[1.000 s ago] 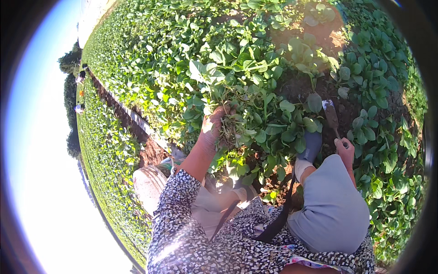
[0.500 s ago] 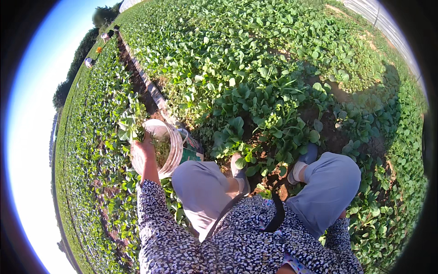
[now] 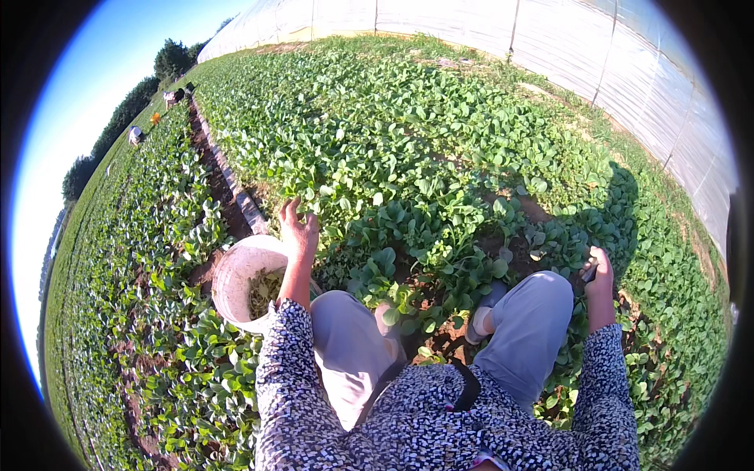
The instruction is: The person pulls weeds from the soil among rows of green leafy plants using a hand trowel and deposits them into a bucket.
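My left hand (image 3: 299, 234) is raised beside the rim of a whitish plastic bucket (image 3: 229, 276), its fingers apart and nothing in them. Pale green leafy bits (image 3: 265, 290) lie inside the bucket, part of them hidden behind my left wrist. On the other side, my right hand (image 3: 601, 272) is closed beyond my right knee. A small dark object (image 3: 588, 275) shows between its fingers, too small to name. Low leafy green plants (image 3: 440, 243) grow in front of my feet, partly in my shadow.
A narrow pale strip (image 3: 239, 192) runs beside a bare soil furrow, away from the bucket. Dense leafy rows (image 3: 149, 259) spread on the left. A long plastic-covered greenhouse (image 3: 565, 55) borders the far right. People (image 3: 135, 135) are bent low in the far left distance.
The bunch of leafy greens is gone from my left hand, which has opened and moved right. My right hand has come into view. The view has tilted up, showing more greenhouse.
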The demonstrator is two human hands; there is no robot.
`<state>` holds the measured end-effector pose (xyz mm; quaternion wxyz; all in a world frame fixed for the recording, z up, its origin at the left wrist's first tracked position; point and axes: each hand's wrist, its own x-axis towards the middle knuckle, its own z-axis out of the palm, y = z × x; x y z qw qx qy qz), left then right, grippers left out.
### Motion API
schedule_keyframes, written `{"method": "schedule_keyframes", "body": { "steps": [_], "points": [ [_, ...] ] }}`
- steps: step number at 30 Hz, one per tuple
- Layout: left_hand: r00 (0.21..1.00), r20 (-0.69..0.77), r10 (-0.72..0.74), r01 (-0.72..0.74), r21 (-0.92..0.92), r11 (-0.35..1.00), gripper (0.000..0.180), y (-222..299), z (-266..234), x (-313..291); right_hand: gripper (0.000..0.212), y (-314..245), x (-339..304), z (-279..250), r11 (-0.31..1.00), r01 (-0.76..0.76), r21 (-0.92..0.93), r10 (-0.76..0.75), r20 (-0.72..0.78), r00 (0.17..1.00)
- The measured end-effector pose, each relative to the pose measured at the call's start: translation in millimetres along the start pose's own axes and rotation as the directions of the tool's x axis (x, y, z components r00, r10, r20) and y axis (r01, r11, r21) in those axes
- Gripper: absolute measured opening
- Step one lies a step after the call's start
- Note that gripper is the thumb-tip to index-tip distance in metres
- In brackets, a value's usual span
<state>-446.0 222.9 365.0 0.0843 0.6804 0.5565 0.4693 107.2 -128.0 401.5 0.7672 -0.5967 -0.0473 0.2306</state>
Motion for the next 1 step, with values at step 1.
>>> {"method": "schedule_keyframes", "body": {
  "steps": [1],
  "points": [
    [1.0, -0.004, 0.017, -0.017, -0.014, 1.0, 0.05, 8.4, -2.9, 6.3, 0.02, -16.8, 6.0, 21.1, 0.997, -0.057, 0.054, 0.034, 0.36, 0.932]
  ]
}}
